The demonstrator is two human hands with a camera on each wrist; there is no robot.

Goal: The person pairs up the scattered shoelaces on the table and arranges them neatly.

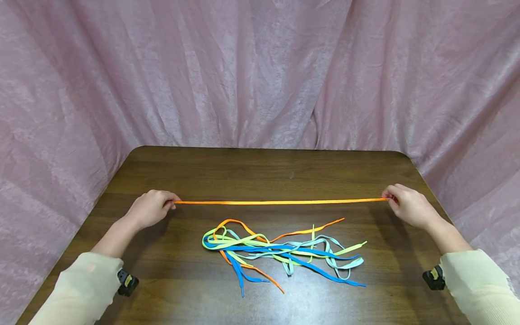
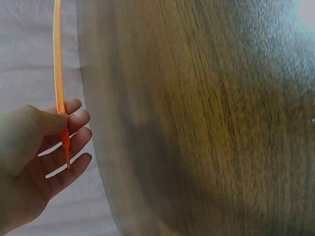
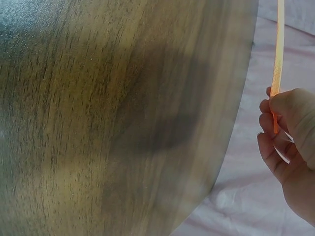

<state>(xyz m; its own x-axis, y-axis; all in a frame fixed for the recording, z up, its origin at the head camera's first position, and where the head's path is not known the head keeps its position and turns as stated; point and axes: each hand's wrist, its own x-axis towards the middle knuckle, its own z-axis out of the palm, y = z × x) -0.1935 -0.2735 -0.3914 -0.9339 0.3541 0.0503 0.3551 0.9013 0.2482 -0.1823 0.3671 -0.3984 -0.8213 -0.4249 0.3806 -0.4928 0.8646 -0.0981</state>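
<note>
An orange shoelace (image 1: pixel 280 202) is stretched straight from side to side above the table. My left hand (image 1: pixel 151 208) pinches one end of it between thumb and forefinger; in the left wrist view its orange tip (image 2: pixel 68 156) sticks out past the thumb, across the other fingers. The opposite end is pinched by my right hand (image 1: pixel 412 205), and a short tip (image 3: pixel 275 123) shows below that thumb. Nearer the front lies a loose bundle of shoelaces: blue (image 1: pixel 317 266), yellow-green (image 1: pixel 243 245), pale blue (image 1: pixel 328 248) and orange (image 1: pixel 234 221), looped together at the left with ends spread rightward and frontward.
Under everything is a brown wooden table (image 1: pixel 183 167) with rounded far corners. Pink curtains (image 1: pixel 252 76) hang behind it and along both sides. A small black device sits at the left wrist (image 1: pixel 127 282) and another at the right wrist (image 1: pixel 434 277).
</note>
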